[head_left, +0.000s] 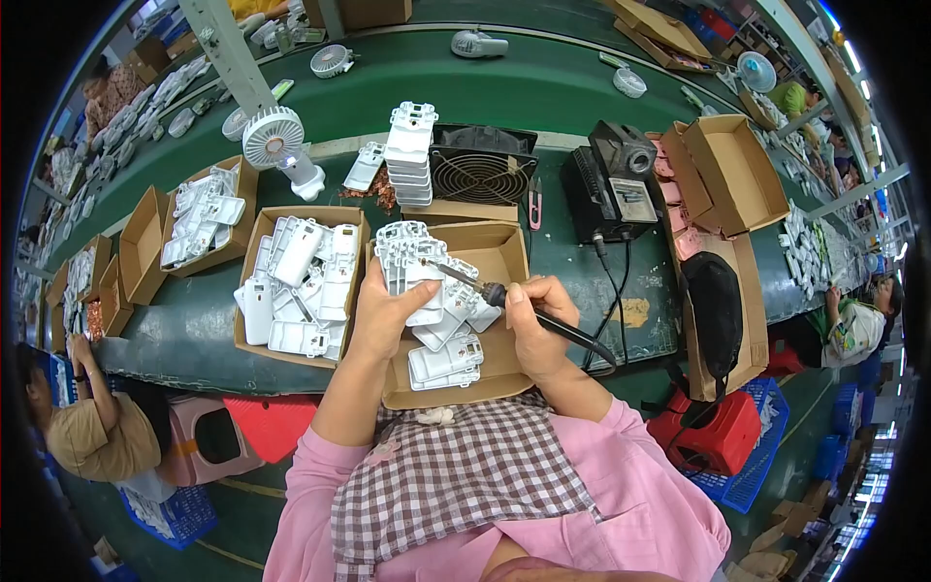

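My left hand [390, 308] is closed on a stack of white plastic shells [405, 250], thumb across the front edge. A soldering iron [496, 294] lies in the grip of my right hand [543, 320], its metal tip touching or very near the top shell. Beneath both hands sits a cardboard box [504, 361] with more white shells [446, 362] inside. The iron's black cable runs off to the right. How many shells my left hand holds, I cannot tell.
A box of white shells [296, 254] stands left, beside a small white fan [275, 145]. Behind are a tall shell stack [411, 136] and a black fan [482, 167]. The soldering station [616, 179] is right, near a pink cutter [534, 204] and a black bag [713, 315].
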A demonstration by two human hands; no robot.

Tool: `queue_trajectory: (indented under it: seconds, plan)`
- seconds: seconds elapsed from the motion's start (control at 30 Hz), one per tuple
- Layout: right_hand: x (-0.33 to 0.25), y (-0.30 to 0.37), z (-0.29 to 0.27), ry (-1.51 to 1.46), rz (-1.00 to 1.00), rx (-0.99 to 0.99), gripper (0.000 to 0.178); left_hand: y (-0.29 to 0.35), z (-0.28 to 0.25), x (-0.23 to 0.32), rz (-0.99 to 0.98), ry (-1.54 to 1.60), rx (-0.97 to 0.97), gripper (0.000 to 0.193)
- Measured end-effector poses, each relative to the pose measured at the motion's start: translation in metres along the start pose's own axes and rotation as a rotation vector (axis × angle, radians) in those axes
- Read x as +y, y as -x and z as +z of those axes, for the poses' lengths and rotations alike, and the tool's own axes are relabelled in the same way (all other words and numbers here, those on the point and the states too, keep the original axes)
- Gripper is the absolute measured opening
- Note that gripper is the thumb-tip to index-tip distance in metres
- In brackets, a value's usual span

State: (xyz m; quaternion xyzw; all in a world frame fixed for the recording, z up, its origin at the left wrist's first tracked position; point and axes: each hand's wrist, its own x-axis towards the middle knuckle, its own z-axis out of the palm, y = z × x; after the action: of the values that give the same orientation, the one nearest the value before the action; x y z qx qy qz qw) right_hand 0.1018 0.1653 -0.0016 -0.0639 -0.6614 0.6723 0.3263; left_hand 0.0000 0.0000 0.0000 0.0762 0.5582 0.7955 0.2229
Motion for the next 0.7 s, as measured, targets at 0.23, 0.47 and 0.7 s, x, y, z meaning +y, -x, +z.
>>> queue_trajectory:
  seconds: [0.23, 0.47, 0.7]
  plan:
    - [-0.0067, -0.0018, 0.0041, 0.020, 0.012, -0.028, 0.014, 0.0003, 0.0012, 0.0002, -0.017, -0.007, 0.000, 0.053]
    - [-0.0074, -0.0017, 0.0040, 0.029, 0.019, -0.030, 0.014, 0.0011, 0.0033, -0.0007, -0.027, -0.011, 0.007, 0.054]
    - [-0.0053, -0.0013, 0.0031, -0.015, 0.039, -0.023, 0.014, 0.0013, 0.0030, 0.0013, -0.038, -0.020, 0.002, 0.057]
